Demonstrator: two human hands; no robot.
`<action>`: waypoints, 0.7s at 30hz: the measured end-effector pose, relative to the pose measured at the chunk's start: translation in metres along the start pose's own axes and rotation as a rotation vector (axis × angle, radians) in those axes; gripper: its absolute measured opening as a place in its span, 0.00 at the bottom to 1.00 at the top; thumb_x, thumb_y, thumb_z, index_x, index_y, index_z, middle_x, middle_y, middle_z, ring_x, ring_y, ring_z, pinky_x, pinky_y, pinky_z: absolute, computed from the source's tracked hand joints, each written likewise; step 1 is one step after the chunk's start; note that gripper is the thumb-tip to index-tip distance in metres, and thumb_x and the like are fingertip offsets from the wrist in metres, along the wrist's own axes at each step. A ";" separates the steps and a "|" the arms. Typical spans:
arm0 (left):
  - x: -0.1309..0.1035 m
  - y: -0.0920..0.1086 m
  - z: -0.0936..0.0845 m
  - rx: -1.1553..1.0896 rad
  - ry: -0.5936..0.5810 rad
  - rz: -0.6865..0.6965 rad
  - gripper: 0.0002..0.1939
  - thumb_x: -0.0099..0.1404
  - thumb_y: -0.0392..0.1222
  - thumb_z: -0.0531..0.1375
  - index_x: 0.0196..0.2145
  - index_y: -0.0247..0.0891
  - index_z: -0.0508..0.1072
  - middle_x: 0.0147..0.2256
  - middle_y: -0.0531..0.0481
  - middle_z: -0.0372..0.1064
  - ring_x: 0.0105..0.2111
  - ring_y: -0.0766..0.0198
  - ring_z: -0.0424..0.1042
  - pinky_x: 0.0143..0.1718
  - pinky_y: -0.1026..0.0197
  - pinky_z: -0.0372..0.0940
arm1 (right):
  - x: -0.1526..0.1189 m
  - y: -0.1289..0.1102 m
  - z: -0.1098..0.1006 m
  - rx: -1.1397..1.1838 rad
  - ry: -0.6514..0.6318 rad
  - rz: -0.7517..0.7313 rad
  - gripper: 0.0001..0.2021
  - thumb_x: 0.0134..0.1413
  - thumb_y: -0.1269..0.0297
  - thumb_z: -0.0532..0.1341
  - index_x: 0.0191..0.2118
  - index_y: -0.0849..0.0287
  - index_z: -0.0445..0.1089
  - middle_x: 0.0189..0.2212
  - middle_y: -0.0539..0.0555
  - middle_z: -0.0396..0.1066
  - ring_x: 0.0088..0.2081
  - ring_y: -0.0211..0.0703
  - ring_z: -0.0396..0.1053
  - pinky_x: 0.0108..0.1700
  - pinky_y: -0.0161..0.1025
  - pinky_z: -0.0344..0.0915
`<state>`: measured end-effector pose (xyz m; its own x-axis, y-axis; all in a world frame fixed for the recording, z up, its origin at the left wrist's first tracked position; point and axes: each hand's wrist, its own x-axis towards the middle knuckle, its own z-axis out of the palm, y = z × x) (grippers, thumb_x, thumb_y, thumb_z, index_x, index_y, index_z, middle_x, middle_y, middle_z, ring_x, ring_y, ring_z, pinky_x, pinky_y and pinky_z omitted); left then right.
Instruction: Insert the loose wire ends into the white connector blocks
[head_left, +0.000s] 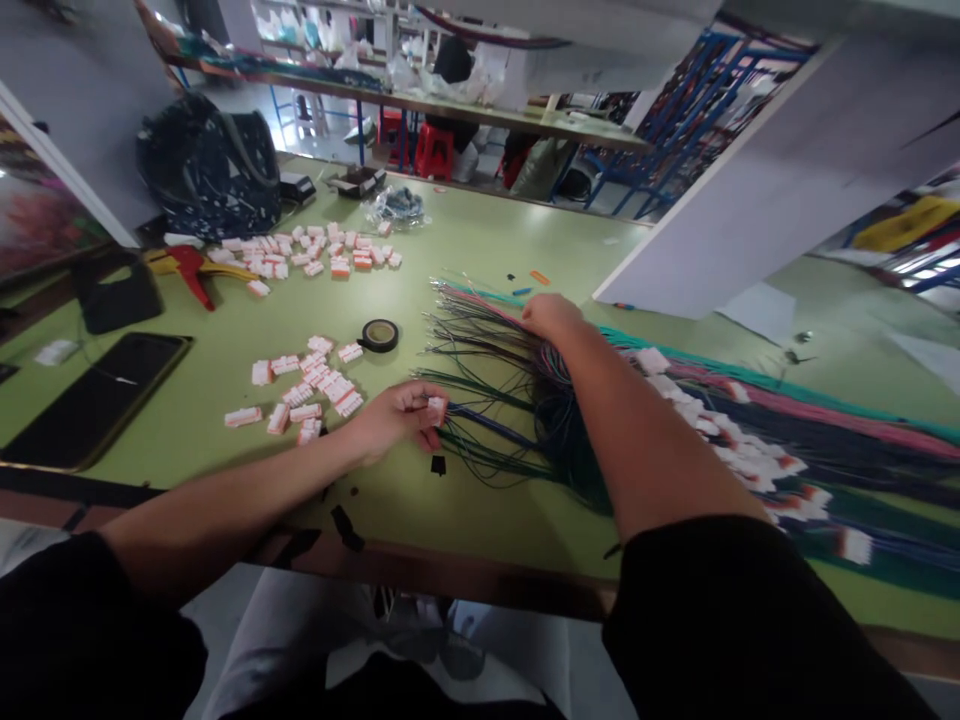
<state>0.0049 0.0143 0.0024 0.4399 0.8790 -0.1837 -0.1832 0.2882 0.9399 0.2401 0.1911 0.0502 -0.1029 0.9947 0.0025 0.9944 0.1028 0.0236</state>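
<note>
My left hand [401,418] pinches a small white and orange connector housing [436,408] at the free ends of the wires. Blue wires [487,424] run from beside that housing toward the big bundle. Farther back, my right hand [553,318] is closed on the pink wires [495,308] at the top of the fan; its fingertips are partly hidden. Green wires [480,383] and dark wires [480,335] lie between and around the hands, their bare tips pointing left. Under my right forearm the wires gather into a thick tangled bundle [559,425].
Loose connectors [322,380] and a roll of black tape [380,335] lie left of the wires. Farther left are a phone [97,400] and red-yellow wire strippers [196,275]. More connectors [735,440] sit on the bundle at right. A white panel [720,190] rises behind.
</note>
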 end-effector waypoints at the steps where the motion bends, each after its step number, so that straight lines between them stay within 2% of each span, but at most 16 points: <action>1: 0.000 0.000 0.000 -0.004 -0.001 0.000 0.17 0.52 0.43 0.66 0.36 0.33 0.66 0.23 0.57 0.65 0.19 0.71 0.69 0.20 0.67 0.65 | 0.000 -0.001 0.004 -0.055 -0.044 0.048 0.14 0.49 0.72 0.55 0.40 0.63 0.75 0.39 0.65 0.74 0.43 0.52 0.70 0.43 0.45 0.65; 3: 0.001 -0.001 -0.001 -0.009 -0.006 0.001 0.18 0.51 0.44 0.66 0.36 0.34 0.66 0.23 0.57 0.65 0.19 0.71 0.69 0.20 0.67 0.65 | -0.004 -0.003 0.007 -0.120 -0.085 0.109 0.15 0.48 0.73 0.56 0.41 0.62 0.75 0.41 0.65 0.74 0.46 0.52 0.70 0.44 0.43 0.64; 8: 0.001 0.001 0.000 0.006 -0.015 -0.007 0.19 0.51 0.45 0.66 0.36 0.34 0.66 0.23 0.57 0.65 0.19 0.70 0.69 0.21 0.66 0.65 | -0.014 0.002 0.001 -0.086 -0.051 0.100 0.14 0.48 0.69 0.55 0.38 0.61 0.76 0.41 0.62 0.74 0.45 0.51 0.70 0.43 0.40 0.65; 11: 0.000 0.001 0.000 0.008 -0.011 -0.006 0.19 0.51 0.46 0.66 0.36 0.34 0.66 0.24 0.57 0.65 0.20 0.70 0.69 0.21 0.66 0.65 | -0.013 0.010 -0.002 -0.058 -0.008 0.131 0.15 0.50 0.69 0.53 0.40 0.62 0.75 0.38 0.61 0.75 0.43 0.50 0.71 0.42 0.39 0.65; 14: 0.001 0.001 -0.001 -0.003 -0.012 -0.008 0.20 0.51 0.46 0.67 0.36 0.34 0.65 0.24 0.57 0.65 0.20 0.70 0.69 0.21 0.66 0.65 | -0.011 0.015 -0.001 0.087 0.145 0.285 0.18 0.52 0.69 0.50 0.45 0.67 0.72 0.35 0.64 0.75 0.39 0.51 0.71 0.40 0.41 0.65; 16: 0.001 0.000 -0.001 -0.009 -0.002 -0.009 0.20 0.51 0.46 0.67 0.37 0.34 0.65 0.24 0.57 0.65 0.20 0.70 0.70 0.21 0.66 0.66 | -0.013 0.013 -0.001 0.271 0.251 0.315 0.18 0.53 0.69 0.51 0.46 0.68 0.71 0.34 0.64 0.75 0.37 0.50 0.71 0.40 0.42 0.65; 18: 0.002 0.000 -0.002 -0.015 0.004 -0.009 0.20 0.51 0.45 0.67 0.37 0.34 0.65 0.24 0.57 0.66 0.20 0.70 0.69 0.22 0.66 0.66 | -0.019 0.006 -0.002 0.445 0.256 0.172 0.17 0.52 0.67 0.52 0.44 0.66 0.72 0.32 0.60 0.75 0.34 0.47 0.71 0.40 0.42 0.65; 21: 0.003 -0.001 -0.003 -0.041 0.007 -0.007 0.20 0.50 0.46 0.67 0.36 0.34 0.65 0.24 0.57 0.66 0.20 0.71 0.70 0.22 0.66 0.66 | -0.038 -0.010 -0.007 0.608 0.172 -0.159 0.15 0.50 0.63 0.55 0.40 0.63 0.74 0.31 0.55 0.75 0.33 0.43 0.70 0.41 0.41 0.65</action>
<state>0.0040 0.0176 0.0003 0.4355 0.8795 -0.1918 -0.2166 0.3092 0.9260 0.2344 0.1527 0.0565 -0.2014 0.9574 0.2070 0.7973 0.2830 -0.5331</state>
